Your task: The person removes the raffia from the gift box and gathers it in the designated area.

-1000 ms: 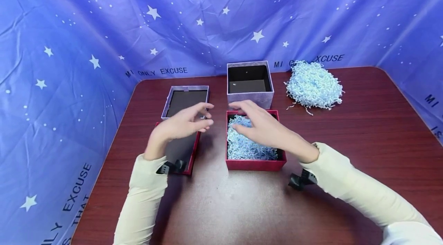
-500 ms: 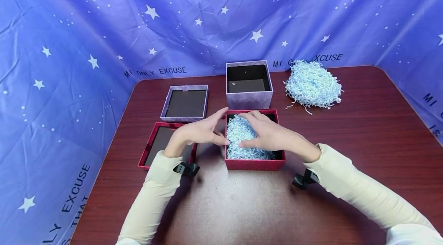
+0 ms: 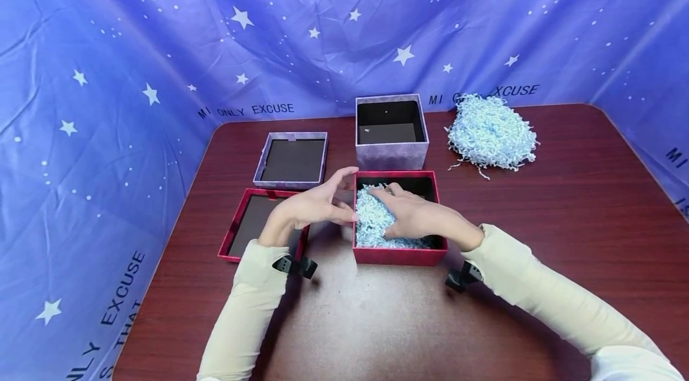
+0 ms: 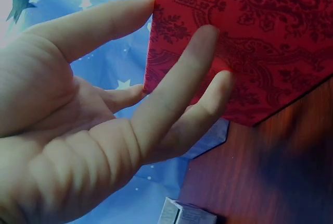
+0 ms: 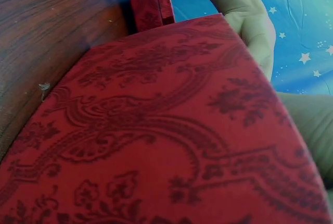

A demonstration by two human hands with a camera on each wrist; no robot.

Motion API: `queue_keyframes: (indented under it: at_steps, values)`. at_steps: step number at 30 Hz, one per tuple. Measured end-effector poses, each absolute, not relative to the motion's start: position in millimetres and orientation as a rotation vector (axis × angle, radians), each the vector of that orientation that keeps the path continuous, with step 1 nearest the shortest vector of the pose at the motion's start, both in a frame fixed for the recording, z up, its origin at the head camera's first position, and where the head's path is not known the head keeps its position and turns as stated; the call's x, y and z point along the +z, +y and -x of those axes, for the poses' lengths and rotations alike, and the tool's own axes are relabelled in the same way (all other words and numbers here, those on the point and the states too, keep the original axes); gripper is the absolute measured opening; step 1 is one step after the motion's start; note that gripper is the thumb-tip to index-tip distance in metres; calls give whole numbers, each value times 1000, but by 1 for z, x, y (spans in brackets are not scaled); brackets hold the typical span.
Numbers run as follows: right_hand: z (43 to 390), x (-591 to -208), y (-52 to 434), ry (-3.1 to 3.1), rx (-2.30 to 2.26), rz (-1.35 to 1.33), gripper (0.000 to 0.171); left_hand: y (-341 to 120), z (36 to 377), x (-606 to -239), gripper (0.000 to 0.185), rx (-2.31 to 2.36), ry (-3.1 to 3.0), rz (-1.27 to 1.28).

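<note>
Pale blue shredded paper (image 3: 371,219) fills much of the red box (image 3: 398,256), with the box's dark inside showing at the back and right. My right hand (image 3: 414,216) reaches down into the box and grips the paper, thumb and fingers curved into it; some fingertips are hidden. In the right wrist view, the red patterned box wall (image 5: 151,120) blocks that hand's fingers from sight. My left hand (image 3: 309,207) is at the box's left side, its thumb and fingers spread. The left wrist view shows these fingers (image 4: 174,88) extended along the red wall, touching its edge.
Behind the red box stands an open purple box (image 3: 391,155). A purple lid (image 3: 290,185) and a red lid (image 3: 234,231) lie inside-up to the left. A heap of blue shredded paper (image 3: 491,133) sits at the table's back right. Starry blue cloth (image 3: 323,4) hangs around the table (image 3: 549,201).
My left hand has come right, from above the lids to the red box's side. My right hand has gone down into the box, and the paper there has shifted, baring more dark inside.
</note>
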State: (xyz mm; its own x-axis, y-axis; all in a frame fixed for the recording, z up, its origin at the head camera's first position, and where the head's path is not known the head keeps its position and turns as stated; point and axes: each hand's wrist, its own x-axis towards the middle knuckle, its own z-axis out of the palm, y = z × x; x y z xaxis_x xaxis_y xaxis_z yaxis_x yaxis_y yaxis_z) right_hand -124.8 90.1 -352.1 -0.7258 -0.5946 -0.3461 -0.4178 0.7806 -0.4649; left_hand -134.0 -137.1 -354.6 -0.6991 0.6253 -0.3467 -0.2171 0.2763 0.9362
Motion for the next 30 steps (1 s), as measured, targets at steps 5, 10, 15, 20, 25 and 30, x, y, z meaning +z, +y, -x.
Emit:
queue_keyframes:
  at_steps: [5, 10, 15, 20, 25, 30]
  values:
    - [123, -356, 89, 2539, -472, 811, 73, -138, 134, -358, 94, 1529, 1851, -365]
    - [124, -355, 90, 2548, -510, 846, 66, -140, 133, -360, 95, 1537, 1856, -373]
    - [127, -350, 98, 2534, -618, 824, 63, -140, 132, -361, 94, 1544, 1855, -373]
    - [128, -339, 109, 2548, -725, 815, 64, -140, 132, -362, 94, 1547, 1858, -377]
    - [129, -328, 122, 2562, -843, 781, 67, -140, 132, -363, 90, 1572, 1840, -369]
    - [131, -318, 133, 2552, -952, 746, 68, -141, 132, -363, 90, 1594, 1814, -364]
